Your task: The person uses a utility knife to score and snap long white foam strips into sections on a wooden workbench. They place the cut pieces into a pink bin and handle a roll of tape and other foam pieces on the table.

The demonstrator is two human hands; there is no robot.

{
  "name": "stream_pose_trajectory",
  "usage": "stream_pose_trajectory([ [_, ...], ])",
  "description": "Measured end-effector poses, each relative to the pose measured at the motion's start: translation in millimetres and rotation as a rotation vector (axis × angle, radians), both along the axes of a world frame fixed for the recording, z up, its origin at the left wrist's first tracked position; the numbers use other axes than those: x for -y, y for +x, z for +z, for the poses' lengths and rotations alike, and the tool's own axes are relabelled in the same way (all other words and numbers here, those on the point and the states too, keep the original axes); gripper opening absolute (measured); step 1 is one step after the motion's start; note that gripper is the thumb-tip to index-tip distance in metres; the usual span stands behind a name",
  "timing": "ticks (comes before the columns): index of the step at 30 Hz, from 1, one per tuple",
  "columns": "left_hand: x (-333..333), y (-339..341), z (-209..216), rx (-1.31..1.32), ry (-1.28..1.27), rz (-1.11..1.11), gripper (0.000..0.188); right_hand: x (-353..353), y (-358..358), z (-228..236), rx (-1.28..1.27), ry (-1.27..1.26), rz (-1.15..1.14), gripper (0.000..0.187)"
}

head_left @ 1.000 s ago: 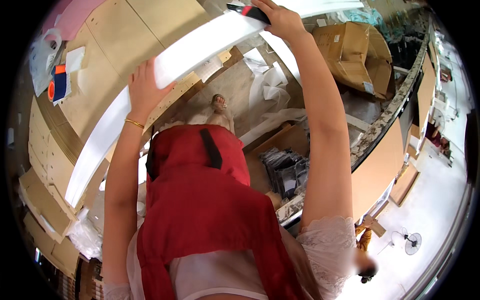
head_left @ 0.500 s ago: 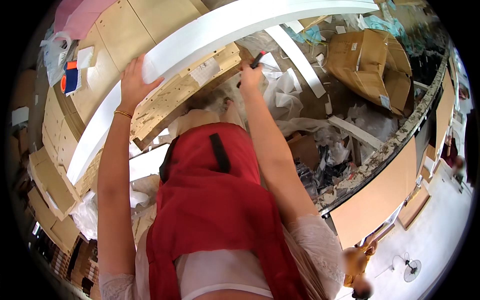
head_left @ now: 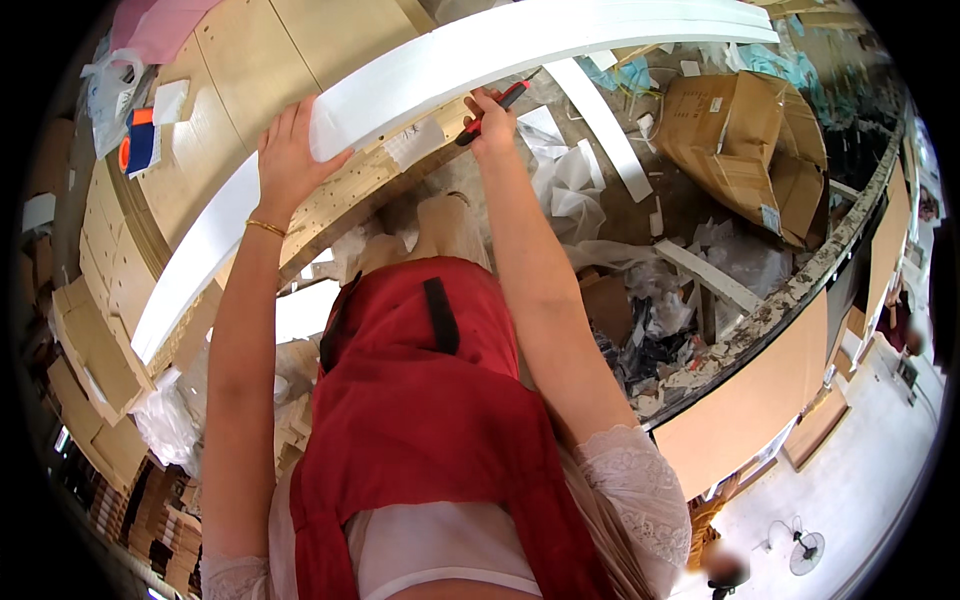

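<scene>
A long white foam strip (head_left: 430, 72) lies across the stacked wooden panels in front of me and appears curved in this wide view. My left hand (head_left: 290, 160) rests flat on it, fingers stretched and thumb spread toward the strip's near edge. In my right hand (head_left: 493, 125) is a red and black utility knife (head_left: 511, 96), its red end pointing up and to the right. The fingers close round the handle just below the strip's near edge. Whether a blade is out, I cannot make out. Below the strip, a written paper sheet (head_left: 414, 143) lies on the panels.
Right of my hands, crumpled white foam sheet (head_left: 572, 185), a narrow white strip (head_left: 603, 130) and a big cardboard box (head_left: 725, 130) lie on the littered floor. An orange and blue tape dispenser (head_left: 140, 140) sits on panels at left. Beyond a rough ledge stands a fan (head_left: 806, 552).
My right hand has turned and risen slightly toward the strip, bringing the knife from upright to a slant. My left hand has shifted a little right along the strip.
</scene>
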State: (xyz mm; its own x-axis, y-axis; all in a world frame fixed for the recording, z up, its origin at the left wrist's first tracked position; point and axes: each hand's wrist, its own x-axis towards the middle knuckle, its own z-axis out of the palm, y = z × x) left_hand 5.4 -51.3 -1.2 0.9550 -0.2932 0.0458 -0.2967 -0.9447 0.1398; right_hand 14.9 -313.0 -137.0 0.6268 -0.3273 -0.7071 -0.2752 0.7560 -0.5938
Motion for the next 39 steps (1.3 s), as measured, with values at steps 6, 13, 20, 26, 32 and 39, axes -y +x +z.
stream_pose_trajectory([
  [6,-1,-9,6,-0.073,0.006,0.045,0.084,-7,-61,37,-0.092,-0.252,0.000,0.026],
  [13,-5,-5,1,-0.096,-0.096,0.101,0.087,-66,-105,169,0.299,-1.011,0.608,0.059],
  [20,-9,-2,-1,-0.043,-0.248,0.064,0.080,-127,-28,213,0.229,-1.616,1.400,0.059],
  [26,-9,-6,-11,-0.005,-0.212,0.113,0.094,-144,-20,210,0.130,-1.651,1.486,0.058],
  [32,-10,-4,-6,-0.093,-0.175,0.108,0.108,-140,-40,213,0.050,-1.590,1.522,0.052],
  [39,-9,-3,-8,-0.061,-0.153,0.075,0.111,-84,-130,202,-0.007,-1.468,1.792,0.056],
])
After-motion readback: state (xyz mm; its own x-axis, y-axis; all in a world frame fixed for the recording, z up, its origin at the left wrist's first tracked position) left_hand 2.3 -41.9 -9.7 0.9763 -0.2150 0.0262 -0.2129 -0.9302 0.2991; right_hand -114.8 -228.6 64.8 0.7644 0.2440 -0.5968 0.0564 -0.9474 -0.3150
